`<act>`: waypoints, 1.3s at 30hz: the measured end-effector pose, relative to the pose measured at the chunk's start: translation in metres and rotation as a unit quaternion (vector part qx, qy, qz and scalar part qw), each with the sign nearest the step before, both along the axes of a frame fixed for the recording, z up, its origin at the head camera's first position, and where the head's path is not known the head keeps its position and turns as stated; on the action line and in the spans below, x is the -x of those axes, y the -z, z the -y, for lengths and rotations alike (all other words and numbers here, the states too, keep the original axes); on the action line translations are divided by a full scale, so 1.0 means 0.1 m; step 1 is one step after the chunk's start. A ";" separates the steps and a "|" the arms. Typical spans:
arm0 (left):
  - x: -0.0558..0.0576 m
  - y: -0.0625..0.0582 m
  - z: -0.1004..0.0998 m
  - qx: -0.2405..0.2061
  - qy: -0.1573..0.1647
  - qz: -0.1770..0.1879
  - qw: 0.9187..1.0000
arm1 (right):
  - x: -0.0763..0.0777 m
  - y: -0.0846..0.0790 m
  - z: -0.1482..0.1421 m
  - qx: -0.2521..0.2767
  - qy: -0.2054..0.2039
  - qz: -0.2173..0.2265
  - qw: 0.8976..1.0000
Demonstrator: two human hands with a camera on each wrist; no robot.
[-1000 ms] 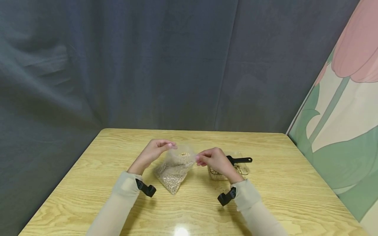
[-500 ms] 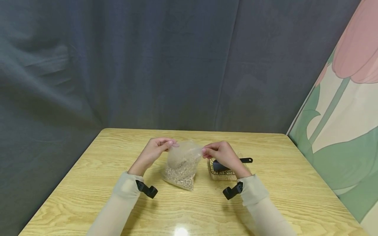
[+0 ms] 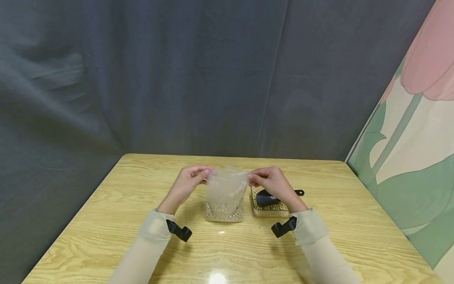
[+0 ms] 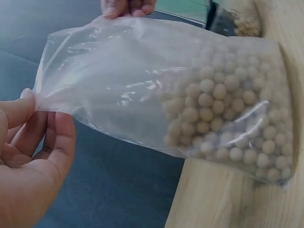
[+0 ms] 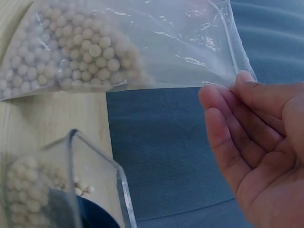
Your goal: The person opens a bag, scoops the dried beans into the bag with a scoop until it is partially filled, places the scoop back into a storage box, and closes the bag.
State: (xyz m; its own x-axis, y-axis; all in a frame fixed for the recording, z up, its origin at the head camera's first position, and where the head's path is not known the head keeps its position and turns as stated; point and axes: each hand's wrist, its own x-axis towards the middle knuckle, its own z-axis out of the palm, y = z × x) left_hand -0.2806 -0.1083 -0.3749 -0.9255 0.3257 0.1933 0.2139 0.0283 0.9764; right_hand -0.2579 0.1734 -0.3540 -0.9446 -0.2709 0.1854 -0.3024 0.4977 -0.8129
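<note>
A clear plastic bag [image 3: 227, 197] stands upright on the table, its lower part filled with round pale beans that look like soybeans. My left hand [image 3: 189, 182] pinches the bag's top left corner between thumb and fingers. At the opposite top corner, my right hand [image 3: 271, 182] pinches the plastic the same way. The left wrist view shows the bag [image 4: 142, 80] stretched between both hands, beans settled at its bottom. In the right wrist view a seal strip runs along the bag's [image 5: 180, 42] top, close to my right thumb.
Right of the bag sits a clear rectangular container [image 3: 271, 213] holding more of the beans. A black scoop [image 3: 267, 198] lies in it, its handle sticking out to the right behind my right wrist. The wooden table [image 3: 220, 252] ends at a dark curtain [image 3: 198, 79].
The bag has turned from tilted to upright and square to me, moving slightly right. My right hand has shifted right and up, drawing the bag's mouth flat. The scoop's bowl has come into sight.
</note>
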 end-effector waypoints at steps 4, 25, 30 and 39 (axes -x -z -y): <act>0.00 0.05 -0.01 -0.007 0.000 0.004 1.000 | 0.01 0.05 -0.01 0.000 0.001 0.002 1.000; 0.04 0.16 -0.03 0.043 -0.040 -0.015 0.998 | -0.03 0.23 0.02 -0.016 0.035 -0.063 0.997; 0.04 0.15 -0.03 0.030 -0.043 -0.016 0.998 | -0.04 0.23 0.03 -0.019 0.036 -0.079 0.996; 0.02 0.10 -0.03 0.024 -0.035 -0.021 0.999 | -0.04 0.22 0.04 -0.021 0.031 -0.090 0.995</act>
